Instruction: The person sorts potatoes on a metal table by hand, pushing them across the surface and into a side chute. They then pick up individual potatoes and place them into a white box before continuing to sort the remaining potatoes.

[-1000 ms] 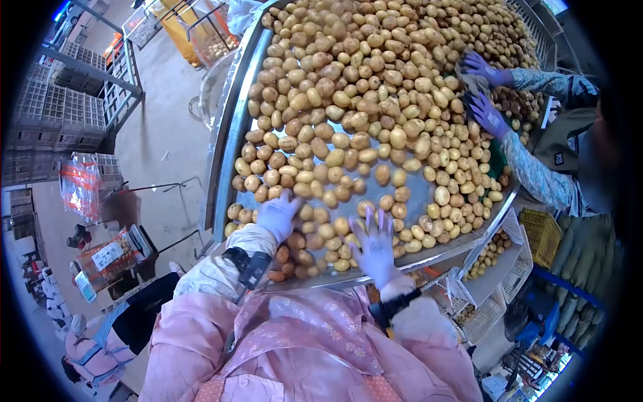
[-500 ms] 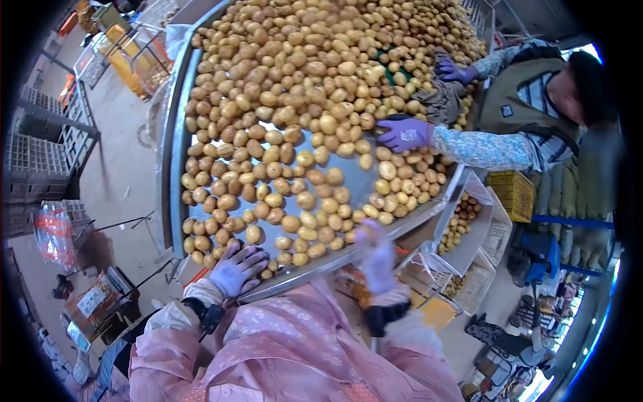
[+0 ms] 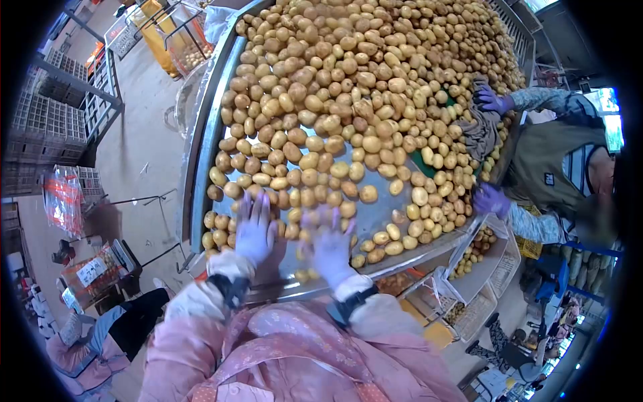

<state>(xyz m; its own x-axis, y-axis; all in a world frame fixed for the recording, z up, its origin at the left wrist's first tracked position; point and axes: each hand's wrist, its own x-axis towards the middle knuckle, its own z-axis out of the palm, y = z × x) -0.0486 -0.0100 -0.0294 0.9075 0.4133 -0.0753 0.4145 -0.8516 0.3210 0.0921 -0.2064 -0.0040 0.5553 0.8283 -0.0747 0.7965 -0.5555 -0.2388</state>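
Down at the near edge of the long shiny metal table (image 3: 201, 167), the person's left hand (image 3: 254, 231), in a pale lilac-white glove, lay palm down with its fingers spread wide over the small round yellow-brown potatoes (image 3: 321, 100), gripping none of them. Just beside it the right hand (image 3: 331, 246), gloved the same way and blurred, was likewise flat and open, its fingers fanned across the thin front fringe of the pile; nothing showed held in it. A few potatoes sat between the two hands and more lay around the fingertips. The heap was thick and deep at the far end of the table and thinned toward the person, with a bare patch of metal just right of the right hand. Each wrist carried a black wrist band (image 3: 228, 289) at the cuff of a pink quilted jacket (image 3: 288, 355). On the right side of the table stood a co-worker in patterned sleeves and a dark vest: one purple-gloved hand (image 3: 494, 102) touched a crumpled grey cloth (image 3: 481, 130) lying on the potatoes at the right rim, and the other purple-gloved hand (image 3: 491, 199) hung lower at the table's edge. Below that edge a white plastic crate (image 3: 499, 258) held some potatoes. Well apart on the left, stacked grey crates (image 3: 47, 120) stood on the concrete floor (image 3: 144, 134).
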